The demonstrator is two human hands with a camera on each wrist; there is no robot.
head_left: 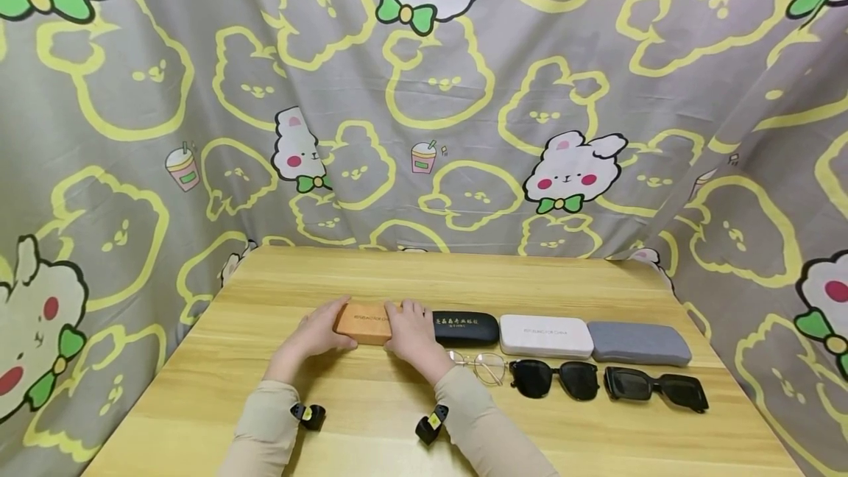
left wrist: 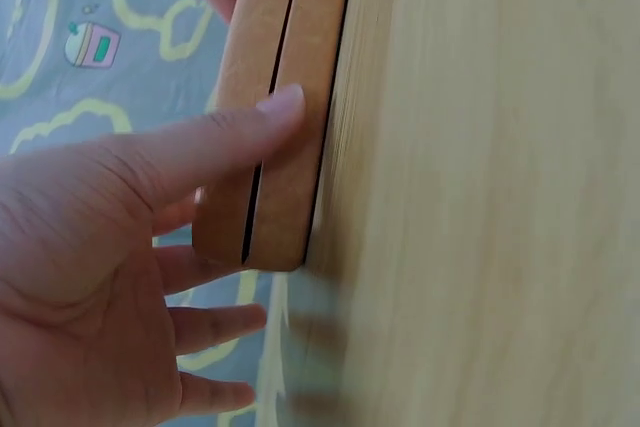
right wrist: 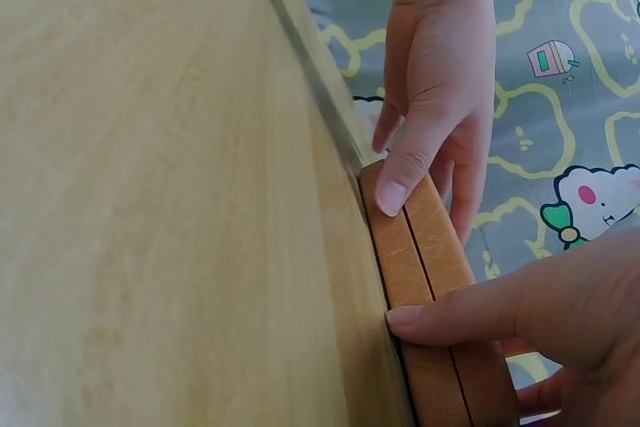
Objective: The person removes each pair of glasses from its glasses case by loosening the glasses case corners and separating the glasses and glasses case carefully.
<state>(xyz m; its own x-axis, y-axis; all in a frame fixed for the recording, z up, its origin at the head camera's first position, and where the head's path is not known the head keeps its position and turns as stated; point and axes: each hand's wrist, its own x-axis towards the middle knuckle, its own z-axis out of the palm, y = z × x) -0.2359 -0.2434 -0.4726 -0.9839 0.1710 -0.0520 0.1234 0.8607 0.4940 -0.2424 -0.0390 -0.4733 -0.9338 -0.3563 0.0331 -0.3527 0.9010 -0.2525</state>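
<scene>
An orange-brown glasses case (head_left: 363,324) lies on the wooden table (head_left: 371,411), its lid down and a dark seam running along its side. My left hand (head_left: 313,335) grips its left end; in the left wrist view the thumb (left wrist: 235,137) presses the front side, with the lower fingers spread past the end. My right hand (head_left: 412,337) holds the case near its right end, thumb on the front and fingers behind, as the right wrist view shows. Right beside that hand is a black glasses case (head_left: 467,330) with gold lettering.
A white case (head_left: 546,336) and a grey case (head_left: 639,343) continue the row to the right. In front lie clear glasses (head_left: 489,369), partly behind the right wrist, black sunglasses (head_left: 555,379) and angular dark sunglasses (head_left: 656,387). A patterned curtain (head_left: 457,94) surrounds the table.
</scene>
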